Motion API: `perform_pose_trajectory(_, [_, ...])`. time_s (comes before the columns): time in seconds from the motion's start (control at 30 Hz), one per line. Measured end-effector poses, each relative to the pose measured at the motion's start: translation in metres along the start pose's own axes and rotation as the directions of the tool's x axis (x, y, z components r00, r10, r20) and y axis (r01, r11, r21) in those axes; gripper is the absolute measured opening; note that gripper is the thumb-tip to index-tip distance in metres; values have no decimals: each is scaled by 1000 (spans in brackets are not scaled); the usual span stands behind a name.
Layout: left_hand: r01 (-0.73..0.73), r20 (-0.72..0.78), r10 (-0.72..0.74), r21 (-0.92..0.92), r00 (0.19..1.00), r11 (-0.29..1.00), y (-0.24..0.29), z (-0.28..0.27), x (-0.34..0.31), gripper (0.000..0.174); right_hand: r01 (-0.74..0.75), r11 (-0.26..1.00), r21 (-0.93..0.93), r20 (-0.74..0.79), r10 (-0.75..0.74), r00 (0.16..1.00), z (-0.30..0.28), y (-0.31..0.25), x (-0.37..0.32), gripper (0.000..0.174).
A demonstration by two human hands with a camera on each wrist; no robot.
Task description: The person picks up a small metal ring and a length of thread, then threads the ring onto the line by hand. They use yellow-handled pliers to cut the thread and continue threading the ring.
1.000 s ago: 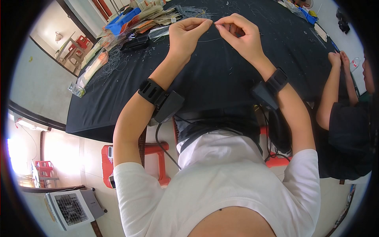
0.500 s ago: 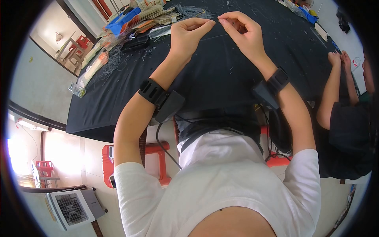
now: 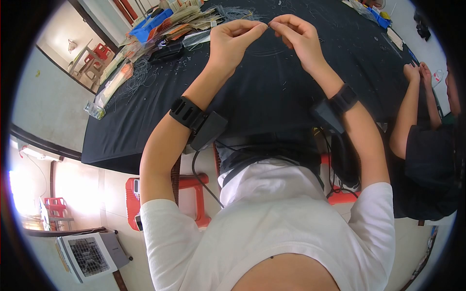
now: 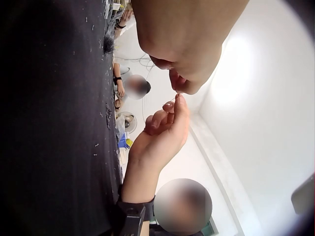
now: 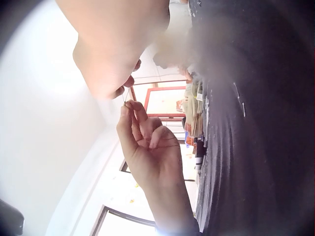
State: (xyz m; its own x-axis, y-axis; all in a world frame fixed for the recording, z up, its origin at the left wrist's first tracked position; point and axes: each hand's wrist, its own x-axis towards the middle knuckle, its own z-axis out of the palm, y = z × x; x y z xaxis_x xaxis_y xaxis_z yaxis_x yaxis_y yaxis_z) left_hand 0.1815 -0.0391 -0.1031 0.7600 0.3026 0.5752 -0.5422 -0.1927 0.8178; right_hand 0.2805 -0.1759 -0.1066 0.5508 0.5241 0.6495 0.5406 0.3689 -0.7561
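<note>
Both hands are raised over the black-covered table, fingertips almost meeting in the head view. My left hand (image 3: 229,47) pinches a small dark piece (image 5: 125,103) between thumb and forefinger; its kind is too small to tell. From there a thin line (image 5: 128,94) runs up to my right hand (image 3: 302,44). The right hand's thumb and forefinger pinch that line close to the left fingertips. Its other fingers curl in loosely, seen in the left wrist view. A faint loop of line arcs below the hands in the head view.
Heaped paper cards (image 3: 191,22), a blue tray (image 3: 151,25) and tangled clear line (image 3: 138,77) lie at the table's left. A glass jar (image 3: 94,110) stands near the left edge. Another person (image 3: 429,160) works at the right. Scraps dot the black cloth (image 3: 272,102).
The right hand drew slightly away from the left fingertips half a second ago, then came back against them, its fingers shifting. The left hand has moved slightly right.
</note>
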Motion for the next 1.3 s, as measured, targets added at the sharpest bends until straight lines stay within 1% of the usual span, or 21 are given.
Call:
perform_pose_trajectory(0.1, [-9,36,10,-12,999,1000,-1,-1,1,17,-205,961,185,91,191,977,-1,-1,-1,13])
perform_pose_trajectory(0.13, [-11,50,12,-21,999,1000,-1,-2,2,17,-258,938,233,129,233,964,-1,0,0,13])
perform_pose_trajectory(0.2, [45,36,-44,-26,998,999,1,-2,1,17,-362,876,318,209,308,928,-1,1,1,13])
perform_pose_trajectory(0.23, [73,29,-72,-29,997,997,3,-2,0,16,-407,852,330,262,331,906,-2,1,1,13])
perform_pose_trajectory(0.3, [89,15,-88,-90,996,992,1,-3,1,15,-495,797,347,367,370,853,-2,-1,0,14])
perform_pose_trajectory(0.4, [136,-5,-139,-171,990,976,-3,-6,3,13,-550,737,393,395,405,825,2,1,-1,12])
perform_pose_trajectory(0.53, [159,-47,-175,-236,983,959,-3,-6,3,13,-466,806,365,334,354,874,3,8,-2,10])
perform_pose_trajectory(0.6, [143,-91,-167,-228,982,963,-4,-5,4,14,-425,843,328,295,336,894,4,5,-3,9])
perform_pose_trajectory(0.63, [134,-114,-163,-224,980,965,-4,-5,4,14,-299,927,226,231,247,941,8,3,-5,9])
perform_pose_trajectory(0.67, [129,-139,-156,-188,978,974,-4,-4,3,15,-165,980,111,177,144,974,13,2,-6,9])
perform_pose_trajectory(0.7, [125,-164,-149,-152,975,980,-2,-2,2,16,-31,999,-12,135,32,990,15,1,-6,9])
perform_pose_trajectory(0.77, [97,-201,-119,-113,972,989,1,-1,1,16,40,991,-126,143,-22,990,12,1,-5,8])
perform_pose_trajectory(0.8, [73,-216,-96,-109,972,991,2,0,1,16,76,981,-181,149,-49,988,10,0,-5,8])
perform_pose_trajectory(0.83, [49,-230,-72,-105,970,993,2,0,1,16,179,934,-310,149,-138,979,9,-3,-5,7])
perform_pose_trajectory(0.9, [4,-229,-11,-33,973,999,2,0,1,16,356,760,-544,180,-309,934,8,-11,-7,7])
perform_pose_trajectory(1.0, [-31,-216,36,29,976,999,2,-1,1,15,506,555,-660,258,-465,847,8,-19,-8,7])
perform_pose_trajectory(1.03, [-36,-211,45,43,977,998,2,-1,1,14,524,553,-648,251,-494,832,9,-23,-8,5])
perform_pose_trajectory(1.1, [-47,-209,60,65,976,997,1,-1,1,13,557,548,-624,231,-552,801,14,-31,-8,11])
perform_pose_trajectory(1.2, [-101,-175,114,80,978,992,-6,-2,5,13,580,516,-630,206,-609,766,14,-33,-7,12])
perform_pose_trajectory(1.23, [-125,-160,137,83,978,989,-9,-3,6,13,580,517,-629,199,-614,763,13,-33,-7,12])
perform_pose_trajectory(1.3, [-120,-127,133,108,983,987,-12,-4,7,12,582,518,-626,186,-626,757,12,-33,-5,14])
